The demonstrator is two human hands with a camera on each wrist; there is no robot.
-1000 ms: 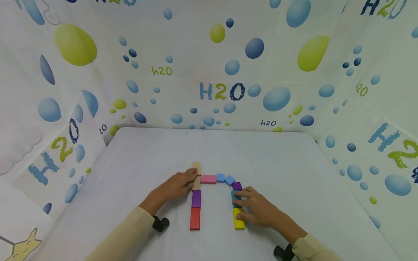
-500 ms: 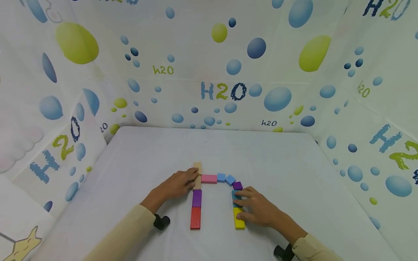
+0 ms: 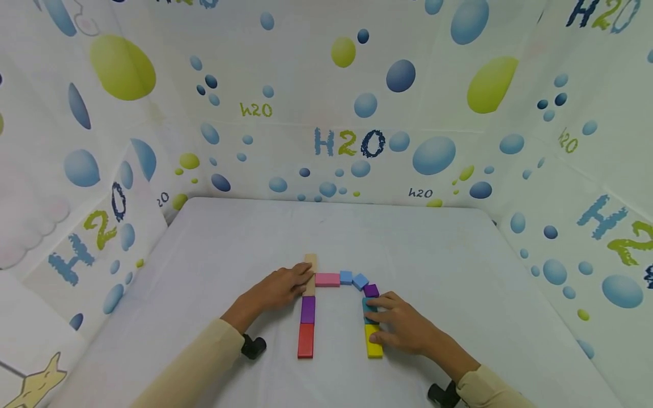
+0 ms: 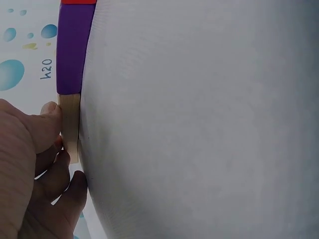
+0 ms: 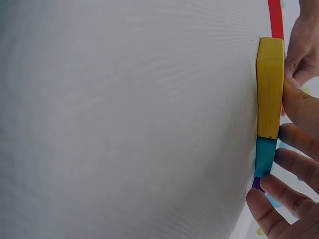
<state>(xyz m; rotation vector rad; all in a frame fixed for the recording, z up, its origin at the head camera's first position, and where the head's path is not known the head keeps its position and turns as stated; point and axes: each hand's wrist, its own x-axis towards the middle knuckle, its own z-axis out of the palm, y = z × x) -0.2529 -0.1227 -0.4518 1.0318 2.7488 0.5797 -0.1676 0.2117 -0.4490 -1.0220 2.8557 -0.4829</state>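
An arch of small painted blocks lies on the white tabletop [image 3: 229, 226]. Its left leg is a red block [image 3: 305, 341], a purple block [image 3: 308, 310] and two plain wooden blocks [image 3: 310, 291]. My left hand [image 3: 279, 288] rests its fingertips on the wooden blocks; its thumb [image 4: 47, 124] touches the nearer one. A pink block [image 3: 327, 280], two small blue blocks [image 3: 346, 277] and a small purple block [image 3: 371, 290] curve across the top. On the right leg, my right hand [image 3: 403, 324] lays spread fingers over a teal block [image 5: 265, 155] and a yellow block [image 5: 270, 89].
Black wrist cameras [image 3: 253, 346] sit below both hands. Behind and beside the table hangs a white sheet [image 3: 285, 62] printed with bubbles and H2O lettering. The table's back edge runs along the foot of that sheet.
Both hands and all the blocks keep their places; only the head view has shifted very slightly.
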